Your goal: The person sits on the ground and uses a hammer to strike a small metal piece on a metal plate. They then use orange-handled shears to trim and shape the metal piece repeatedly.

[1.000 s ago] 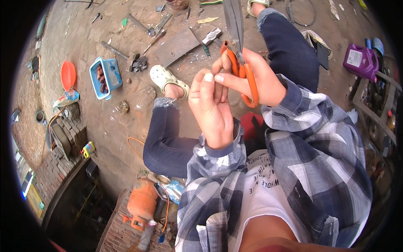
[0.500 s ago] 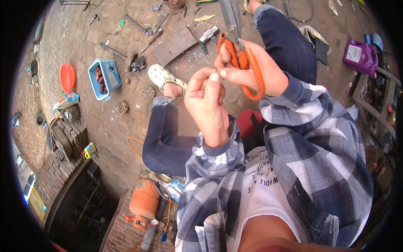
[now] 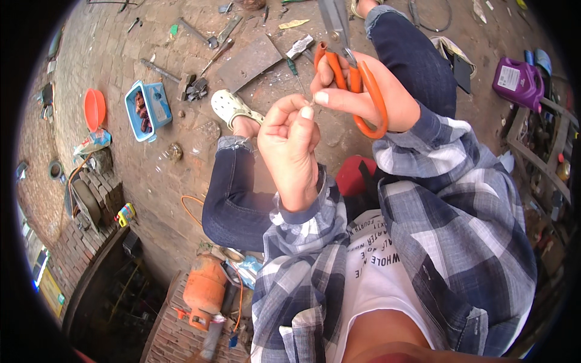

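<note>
Pinched piece: a tiny scrap (image 3: 313,107) is sitting at the left thumb and index tips, too small to identify; which way its long axis is running, I cannot tell.
Left hand: the left hand (image 3: 290,136) is coming in from below, its thumb and index finger closing together on the scrap, its other fingers curling toward the palm.
Right hand: the right hand (image 3: 384,97) is wrapping its fingers around the orange-handled scissors (image 3: 355,78), while its thumb is stretching leftward to the pinch; whether the thumb is touching the scrap, I cannot tell.
Scissors' long axis: the blades are pointing away from the body and leaning slightly left, running out past the top edge; how far apart they are standing, I cannot tell.
Key relation: the scrap is lying left of the handles and on the body side of the pivot, so the blades are pointing past it, not at it.
Nearer hand: the left is holding the scrap directly; the right thumb tip is resting just beside it.
Beyond the fingertips: a green-handled screwdriver (image 3: 292,66) is apparently lying on the ground (image 3: 151,187), its slim shaft pointing toward the hands, beside a flat metal plate (image 3: 251,63).
</note>
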